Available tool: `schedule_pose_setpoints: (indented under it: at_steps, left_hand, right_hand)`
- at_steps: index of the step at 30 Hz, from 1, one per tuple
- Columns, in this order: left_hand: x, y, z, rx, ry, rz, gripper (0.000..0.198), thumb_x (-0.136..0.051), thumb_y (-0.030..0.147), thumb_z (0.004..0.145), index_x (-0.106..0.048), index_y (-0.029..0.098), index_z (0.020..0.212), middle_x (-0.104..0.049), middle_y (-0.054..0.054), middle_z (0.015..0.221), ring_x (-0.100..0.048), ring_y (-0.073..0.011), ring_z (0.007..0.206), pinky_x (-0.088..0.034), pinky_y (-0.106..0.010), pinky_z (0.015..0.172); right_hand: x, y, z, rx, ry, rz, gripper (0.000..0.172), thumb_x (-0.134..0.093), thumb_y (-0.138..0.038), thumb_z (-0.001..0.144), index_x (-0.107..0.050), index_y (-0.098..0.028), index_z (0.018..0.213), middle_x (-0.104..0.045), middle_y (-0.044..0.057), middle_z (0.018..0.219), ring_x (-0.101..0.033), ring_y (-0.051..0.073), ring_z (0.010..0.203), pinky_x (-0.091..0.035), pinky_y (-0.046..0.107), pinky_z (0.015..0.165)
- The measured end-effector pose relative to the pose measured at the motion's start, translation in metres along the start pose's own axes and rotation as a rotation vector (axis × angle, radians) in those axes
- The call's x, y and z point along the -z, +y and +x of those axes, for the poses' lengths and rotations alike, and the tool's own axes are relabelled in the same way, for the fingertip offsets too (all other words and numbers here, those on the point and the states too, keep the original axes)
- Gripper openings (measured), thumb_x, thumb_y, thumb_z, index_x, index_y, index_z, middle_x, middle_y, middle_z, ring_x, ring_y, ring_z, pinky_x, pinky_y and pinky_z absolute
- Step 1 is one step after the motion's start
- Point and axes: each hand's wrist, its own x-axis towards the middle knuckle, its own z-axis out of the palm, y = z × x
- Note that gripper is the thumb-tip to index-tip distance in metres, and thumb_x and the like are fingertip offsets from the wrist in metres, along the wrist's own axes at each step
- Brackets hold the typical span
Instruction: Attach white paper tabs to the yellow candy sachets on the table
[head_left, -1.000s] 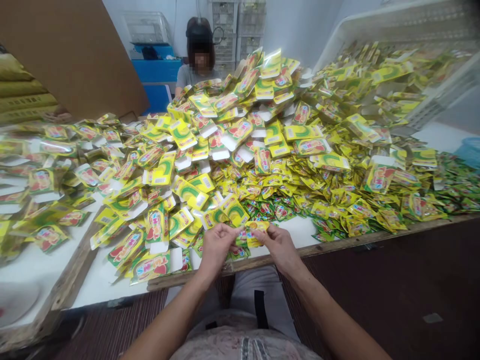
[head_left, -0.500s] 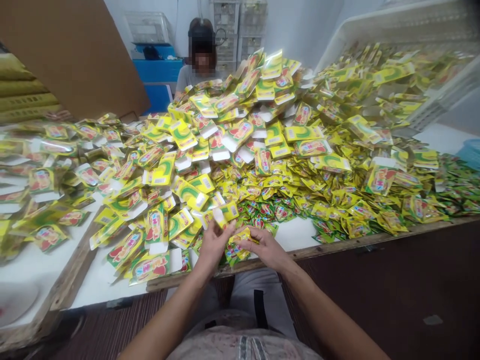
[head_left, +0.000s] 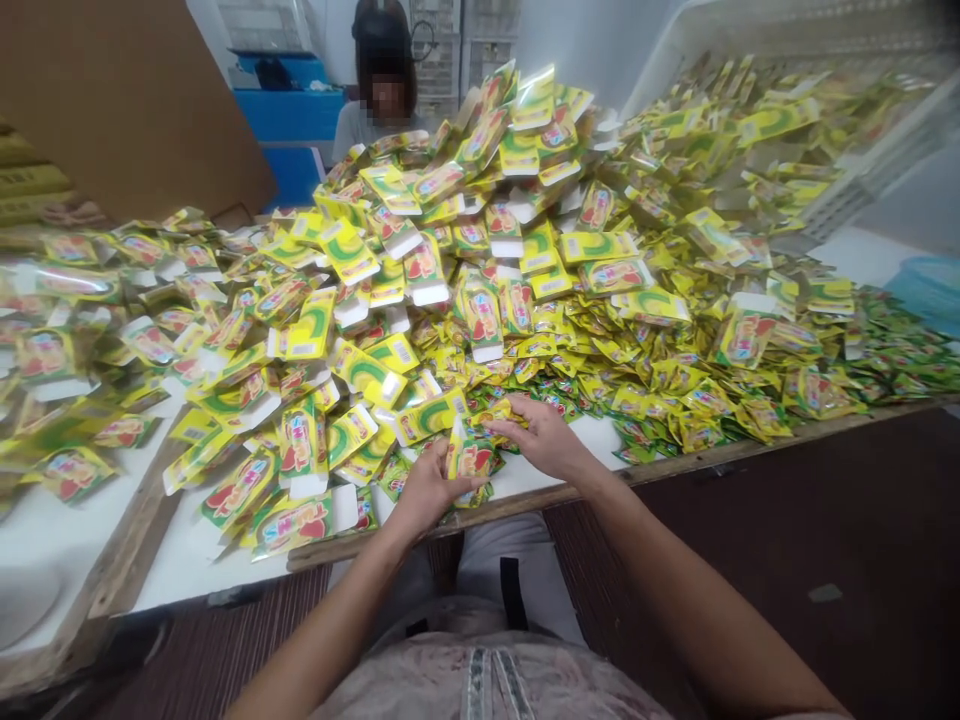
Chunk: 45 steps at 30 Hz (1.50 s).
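My left hand (head_left: 429, 492) is closed around a small yellow-green printed carton (head_left: 472, 458), held tilted with its printed face up. Just above the carton's upper end, my right hand (head_left: 546, 438) pinches a small yellow sachet (head_left: 496, 412) between thumb and fingers. Whether the sachet touches the carton I cannot tell. Beyond my hands rises a heap of like cartons (head_left: 364, 372), many with white end flaps sticking out. Loose yellow and green sachets (head_left: 675, 390) lie in a bank to the right and under my hands.
A white plastic crate (head_left: 862, 195) tips cartons and sachets onto the table at the back right. A wooden strip (head_left: 675, 480) edges the table. Across the table sits a person (head_left: 352, 125). A large brown board (head_left: 135, 110) leans at back left, near another person's hand (head_left: 75, 213).
My right hand with the sachet has moved up towards the carton's upper end. The carton in my left hand now shows its printed face. One carton on the heap has slid down.
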Motion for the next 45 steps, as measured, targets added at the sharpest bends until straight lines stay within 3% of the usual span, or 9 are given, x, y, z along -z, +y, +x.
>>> schedule_pose_setpoints:
  at_steps: [4,9,15,21,23,26,34,38,45]
  left_hand:
    - [0.001,-0.006,-0.002,-0.042,0.000,-0.007,0.039,-0.076,0.031,0.064,-0.062,0.018,0.099,-0.069,-0.004,0.096,-0.064,-0.0187,0.087,-0.049,-0.029,0.080]
    - [0.003,-0.001,-0.002,-0.077,-0.027,0.005,0.039,-0.073,0.031,0.070,-0.064,0.021,0.106,-0.068,-0.006,0.107,-0.062,-0.0204,0.098,-0.047,-0.030,0.087]
    - [0.007,0.013,-0.005,0.006,-0.093,-0.073,0.043,-0.076,0.031,0.067,-0.066,0.018,0.106,-0.070,-0.007,0.102,-0.065,-0.0196,0.086,-0.049,-0.028,0.078]
    - [0.003,0.014,-0.006,0.093,0.020,-0.155,0.044,-0.081,0.032,0.061,-0.067,0.016,0.100,-0.072,-0.005,0.093,-0.065,-0.0165,0.077,-0.049,-0.027,0.075]
    - [0.001,0.014,-0.006,0.132,0.045,-0.190,0.048,-0.082,0.032,0.058,-0.066,0.016,0.099,-0.073,-0.004,0.089,-0.065,-0.0161,0.074,-0.049,-0.027,0.073]
    - [-0.001,0.018,-0.006,0.140,0.051,-0.223,0.048,-0.084,0.032,0.056,-0.066,0.014,0.097,-0.073,-0.004,0.083,-0.065,-0.0150,0.069,-0.050,-0.025,0.070]
    - [-0.001,0.023,-0.010,0.164,0.031,-0.254,0.044,-0.085,0.031,0.055,-0.068,0.012,0.091,-0.072,-0.004,0.075,-0.065,-0.0136,0.064,-0.049,-0.022,0.065]
    - [0.002,0.027,-0.011,0.181,0.035,-0.297,0.042,-0.083,0.033,0.057,-0.068,0.012,0.089,-0.072,-0.005,0.073,-0.065,-0.0130,0.062,-0.050,-0.022,0.064]
    - [0.009,0.034,-0.023,0.270,-0.041,-0.230,0.049,-0.085,0.032,0.052,-0.065,0.014,0.092,-0.067,-0.001,0.060,-0.061,-0.0131,0.054,-0.047,-0.022,0.057]
  right_hand:
    - [0.011,0.004,0.004,0.029,-0.103,-0.154,0.028,-0.056,-0.037,0.081,-0.051,-0.019,0.060,-0.051,0.001,0.066,-0.045,0.015,0.065,-0.032,0.026,0.062]
    - [0.019,0.001,0.009,0.009,-0.074,-0.182,0.035,-0.061,-0.040,0.076,-0.044,-0.019,0.055,-0.046,-0.001,0.064,-0.042,0.013,0.063,-0.029,0.025,0.061]
    - [0.006,0.000,0.003,-0.028,0.120,-0.082,0.036,-0.063,-0.047,0.076,-0.051,-0.018,0.059,-0.049,-0.002,0.060,-0.043,0.013,0.061,-0.030,0.025,0.057]
    - [-0.006,0.000,-0.012,-0.009,-0.014,0.034,0.026,-0.059,-0.042,0.081,-0.061,-0.017,0.073,-0.058,0.000,0.069,-0.052,0.013,0.066,-0.038,0.024,0.061]
    - [-0.006,-0.001,-0.016,-0.056,0.036,0.107,0.022,-0.060,-0.039,0.081,-0.062,-0.018,0.086,-0.061,0.000,0.075,-0.055,0.014,0.069,-0.042,0.024,0.062]
    - [-0.007,-0.004,-0.022,-0.060,0.142,0.097,0.016,-0.062,-0.035,0.080,-0.061,-0.019,0.080,-0.062,0.000,0.071,-0.055,0.013,0.065,-0.043,0.025,0.062]
    - [-0.020,-0.005,-0.038,0.029,0.133,-0.066,0.014,-0.069,-0.038,0.076,-0.070,-0.024,0.073,-0.069,0.004,0.080,-0.052,0.022,0.092,-0.038,0.040,0.088]
    - [-0.031,-0.006,-0.043,-0.099,0.139,0.074,0.026,-0.067,-0.040,0.077,-0.064,-0.023,0.097,-0.064,0.006,0.104,-0.060,0.021,0.093,-0.039,0.041,0.090]
    - [-0.041,-0.020,-0.023,-0.122,-0.135,0.177,0.039,-0.061,-0.038,0.080,-0.053,-0.021,0.114,-0.068,0.002,0.076,-0.063,0.021,0.086,-0.044,0.038,0.085]
